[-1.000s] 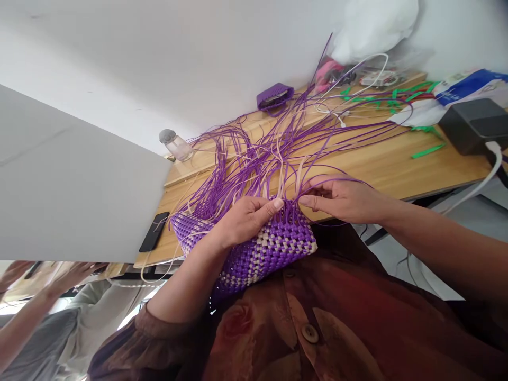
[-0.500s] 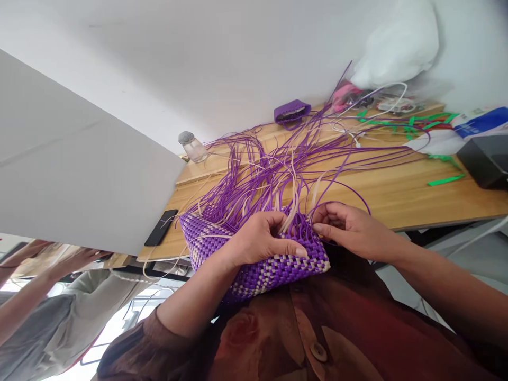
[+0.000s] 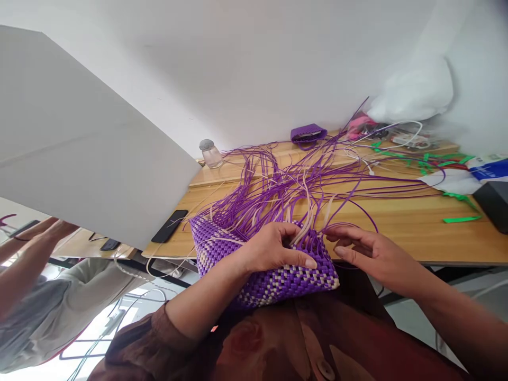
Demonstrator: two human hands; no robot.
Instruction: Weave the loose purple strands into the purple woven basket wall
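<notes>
A half-woven purple and cream basket rests at the table's front edge against my shirt. Many long loose purple strands and some cream ones fan out from its upper edge across the table. My left hand grips the basket's upper edge, thumb on the near woven side and fingers hidden behind cream strands. Just right of the basket's right corner, my right hand is open, thumb and fingers apart, with the fingertips close to the purple strands there. Nothing shows between its fingers.
A phone lies at the table's left. Behind stand a lidded jar and a small purple woven pouch. Green strips, a white bag and a black box are at right. Beyond a grey partition, another person's arms show.
My right hand has opened and drawn slightly away from the strands at the basket's corner. My left hand keeps its grip. The whole view has shifted, so things appear lower and further right.
</notes>
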